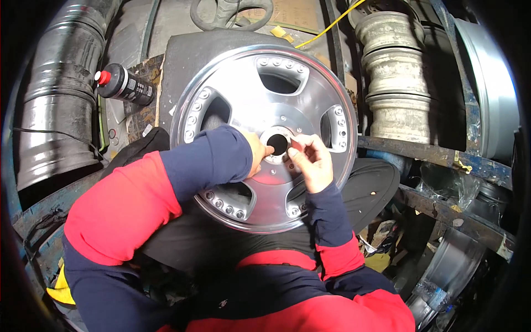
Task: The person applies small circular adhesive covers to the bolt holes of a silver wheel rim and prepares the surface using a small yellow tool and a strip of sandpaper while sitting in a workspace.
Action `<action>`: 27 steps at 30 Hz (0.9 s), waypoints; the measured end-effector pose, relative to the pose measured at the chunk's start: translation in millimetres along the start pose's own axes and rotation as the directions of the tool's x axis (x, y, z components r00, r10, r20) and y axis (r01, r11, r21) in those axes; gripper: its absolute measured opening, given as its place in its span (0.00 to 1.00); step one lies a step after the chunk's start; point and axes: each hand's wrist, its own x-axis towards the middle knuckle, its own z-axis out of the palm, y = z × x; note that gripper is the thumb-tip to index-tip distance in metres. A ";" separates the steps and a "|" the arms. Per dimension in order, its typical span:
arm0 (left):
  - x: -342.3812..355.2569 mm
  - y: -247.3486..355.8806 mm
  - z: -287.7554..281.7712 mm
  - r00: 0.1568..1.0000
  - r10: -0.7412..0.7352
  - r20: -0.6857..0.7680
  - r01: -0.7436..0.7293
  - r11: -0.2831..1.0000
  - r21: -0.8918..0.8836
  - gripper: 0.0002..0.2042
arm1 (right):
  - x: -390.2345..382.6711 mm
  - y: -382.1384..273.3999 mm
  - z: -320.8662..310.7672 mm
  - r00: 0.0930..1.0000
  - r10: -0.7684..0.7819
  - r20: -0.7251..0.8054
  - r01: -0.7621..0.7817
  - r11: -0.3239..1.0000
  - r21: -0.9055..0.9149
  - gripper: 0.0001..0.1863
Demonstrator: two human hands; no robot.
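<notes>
A polished silver alloy wheel (251, 108) lies face up across my lap and a dark padded surface, its spokes lined with small round bolts. My left hand (256, 155) reaches over it from the left, a fingertip at the edge of the centre bore. Its other fingers are curled and mostly hidden, so whatever they hold cannot be seen. On the bore's right side, my right hand (313, 164) pinches a small reddish-brown piece (297, 145) between thumb and fingers, close to the hub face.
A black bottle with a red cap (126, 84) lies to the left. Stacked metal rims (58, 105) stand beyond it, with more worn rims (395, 72) at the right. A steering wheel (229, 15) rests at the far side. Blue metal frame bars (442, 152) run along the right.
</notes>
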 end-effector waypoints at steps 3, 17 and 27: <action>-3.3 4.7 -3.2 0.998 -0.030 0.053 0.030 1.000 0.002 0.28 | -0.8 2.4 4.8 0.981 -0.179 -0.072 0.143 0.925 -0.352 0.09; -7.5 7.0 -8.5 0.995 -0.036 0.097 0.036 0.999 0.009 0.28 | 22.6 -9.9 19.5 0.794 -0.508 0.335 0.481 0.187 -0.857 0.12; -16.9 10.6 -17.3 0.985 -0.052 0.167 0.064 0.995 -0.070 0.29 | 22.7 -19.1 18.0 0.821 -0.478 0.313 0.459 0.225 -0.860 0.09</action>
